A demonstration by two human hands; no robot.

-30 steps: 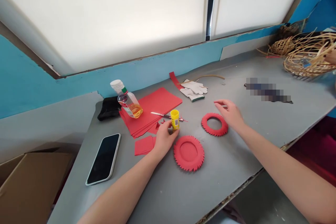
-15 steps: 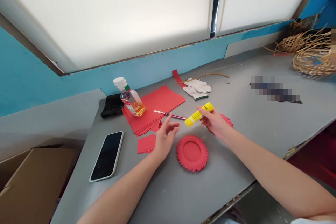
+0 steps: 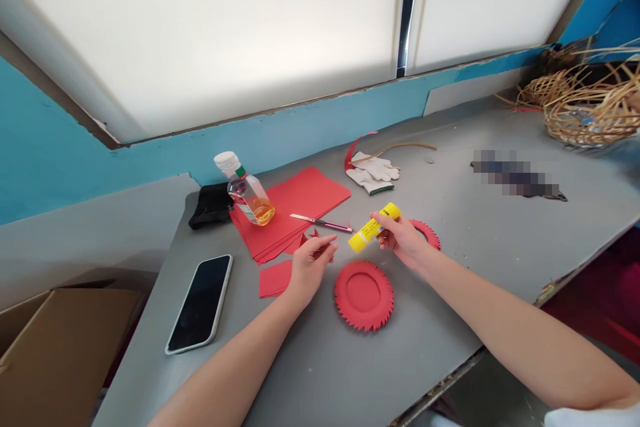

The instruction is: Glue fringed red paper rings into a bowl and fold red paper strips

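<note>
My right hand (image 3: 404,238) grips a yellow glue stick (image 3: 369,230), which tilts down to the left above the table. My left hand (image 3: 309,265) holds nothing; its fingers are loosely curled with a gap at the thumb, just left of the glue stick's lower end. Below and between the hands lies a round red paper disc (image 3: 363,296) with a jagged edge and a raised inner circle. Partly behind my right hand is a red toothed paper ring (image 3: 431,235). Small red paper pieces (image 3: 274,279) sit beside my left wrist. Beyond the fingers lies a utility knife (image 3: 323,222).
A bottle with amber liquid (image 3: 253,197) stands on stacked red paper (image 3: 313,190). White gloves (image 3: 373,172) lie behind the knife. A phone (image 3: 200,303) is at the left, near a cardboard box (image 3: 65,347). Woven baskets (image 3: 590,107) occupy the far right.
My left hand's fingers have curled in closer together. The glue stick, still in my right hand, has shifted slightly down and left in view. The red strip behind the gloves now looks curved.
</note>
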